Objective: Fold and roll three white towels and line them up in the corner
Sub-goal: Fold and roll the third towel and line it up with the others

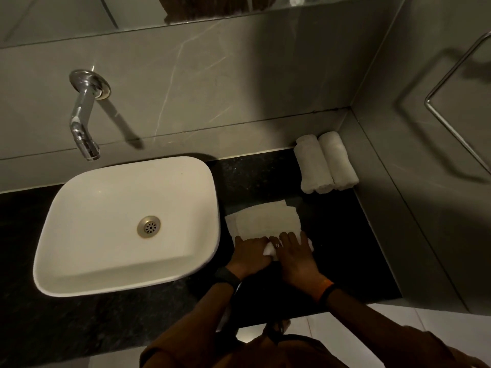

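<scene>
Two hands rolling the last towel by the sink

Right of the sink [127, 224], the left hand [249, 252] and right hand [295, 252] press down, fingers curled over the flat towel [265, 221]'s rolled near end. Two rolled towels [325, 163] lie touching, farther right, in the wall corner.

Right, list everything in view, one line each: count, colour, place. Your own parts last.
Rolled towels: two, white, side by side in the counter's back right corner.
Flat towel: one, white, on the counter right of the basin, near edge being rolled.
Basin: one, white, on the counter at left.
Tap: one, chrome, on the wall above the basin.
Counter: one, black.
Towel rail: one, chrome, right wall.
Left hand: on the towel's rolled edge, dark wristband.
Right hand: on the rolled edge, ring, orange and black bands.
</scene>
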### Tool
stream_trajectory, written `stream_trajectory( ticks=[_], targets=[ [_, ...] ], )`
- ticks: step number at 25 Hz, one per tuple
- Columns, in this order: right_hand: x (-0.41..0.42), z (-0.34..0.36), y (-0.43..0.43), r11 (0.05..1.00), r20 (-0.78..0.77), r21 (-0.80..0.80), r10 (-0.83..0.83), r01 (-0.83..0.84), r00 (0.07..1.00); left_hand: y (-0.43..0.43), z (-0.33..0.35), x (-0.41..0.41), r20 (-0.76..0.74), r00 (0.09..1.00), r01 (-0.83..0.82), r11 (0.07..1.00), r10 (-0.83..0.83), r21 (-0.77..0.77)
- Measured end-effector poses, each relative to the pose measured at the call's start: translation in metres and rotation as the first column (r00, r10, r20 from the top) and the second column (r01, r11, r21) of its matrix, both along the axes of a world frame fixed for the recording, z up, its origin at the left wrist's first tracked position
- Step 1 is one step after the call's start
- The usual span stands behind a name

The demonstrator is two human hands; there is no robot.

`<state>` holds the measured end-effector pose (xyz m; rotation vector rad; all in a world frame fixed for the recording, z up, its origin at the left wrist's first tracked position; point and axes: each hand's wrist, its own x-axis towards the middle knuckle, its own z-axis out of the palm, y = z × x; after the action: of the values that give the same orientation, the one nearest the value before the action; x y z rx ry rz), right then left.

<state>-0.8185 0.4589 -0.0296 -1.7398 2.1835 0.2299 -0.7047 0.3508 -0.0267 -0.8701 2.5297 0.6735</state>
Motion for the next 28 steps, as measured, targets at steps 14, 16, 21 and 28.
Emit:
stream_trajectory(
  ticks=[14, 16, 21, 28],
  targets=[
    [-0.018, 0.004, -0.036, 0.989, 0.103, 0.146, -0.028, 0.013, 0.994, 0.008, 0.002, -0.003, 0.037, 0.999, -0.034, 0.997, 0.036, -0.066],
    [-0.029, 0.012, -0.051, 0.963, 0.194, 0.26, -0.116, 0.063, 0.974, 0.019, -0.005, -0.001, -0.002, 0.998, 0.065, 0.977, -0.067, -0.202],
    [-0.015, 0.006, -0.028, 0.989, -0.007, 0.141, 0.04, -0.038, 0.999, -0.023, 0.004, -0.013, 0.044, 0.993, -0.12, 0.956, 0.112, 0.266],
    [-0.027, 0.023, -0.053, 0.985, 0.214, 0.137, -0.134, 0.106, 0.968, 0.002, 0.001, -0.01, 0.105, 0.994, 0.07, 0.963, -0.044, -0.258]
  ],
)
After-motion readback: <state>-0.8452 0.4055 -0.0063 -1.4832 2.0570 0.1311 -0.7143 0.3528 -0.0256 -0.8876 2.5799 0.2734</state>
